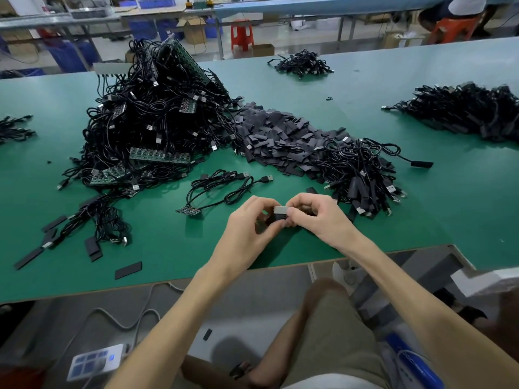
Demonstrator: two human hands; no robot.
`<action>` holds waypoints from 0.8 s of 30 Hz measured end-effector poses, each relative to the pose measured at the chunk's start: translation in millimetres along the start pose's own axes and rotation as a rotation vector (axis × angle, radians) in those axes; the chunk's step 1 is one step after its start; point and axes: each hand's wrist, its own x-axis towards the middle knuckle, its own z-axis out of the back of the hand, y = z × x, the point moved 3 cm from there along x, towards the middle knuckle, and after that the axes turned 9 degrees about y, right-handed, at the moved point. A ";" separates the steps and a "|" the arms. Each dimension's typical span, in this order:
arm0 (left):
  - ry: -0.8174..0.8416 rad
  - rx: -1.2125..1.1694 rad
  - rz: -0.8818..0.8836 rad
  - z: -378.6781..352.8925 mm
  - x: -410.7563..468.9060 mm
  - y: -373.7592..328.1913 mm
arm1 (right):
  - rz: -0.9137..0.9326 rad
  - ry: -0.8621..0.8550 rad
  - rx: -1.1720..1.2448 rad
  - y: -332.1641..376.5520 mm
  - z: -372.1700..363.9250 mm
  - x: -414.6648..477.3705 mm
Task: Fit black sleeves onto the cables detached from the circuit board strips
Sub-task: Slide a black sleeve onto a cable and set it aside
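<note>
Just above the green table (280,80), near its front edge, my left hand (247,226) and my right hand (314,217) meet. Between their fingertips they pinch a small grey piece with a black sleeve (280,214) under it; the fingers hide most of it. A short circuit board strip (188,211) with two black cables (222,186) attached lies just left of my hands. A big heap of cables on board strips (151,122) rises at the left. A spread of loose black sleeves (280,138) lies behind my hands.
A pile of sleeved cables (362,178) sits right of my hands, with more cable piles at the far right (466,110) and at the back (303,64). Loose sleeves (128,270) lie at the front left. A person sits on an orange stool (452,26) beyond the table.
</note>
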 end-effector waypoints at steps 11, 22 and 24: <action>-0.148 0.185 -0.027 5.6 -0.9 -3.2 | 0.031 -0.034 0.049 -1.1 2.2 0.3; -0.043 -0.286 0.155 3.4 -1.0 15.7 | 0.055 -0.111 0.054 -5.2 6.3 -0.3; -0.011 -0.258 0.140 2.5 -0.4 14.6 | 0.056 -0.101 0.019 -5.9 5.1 0.4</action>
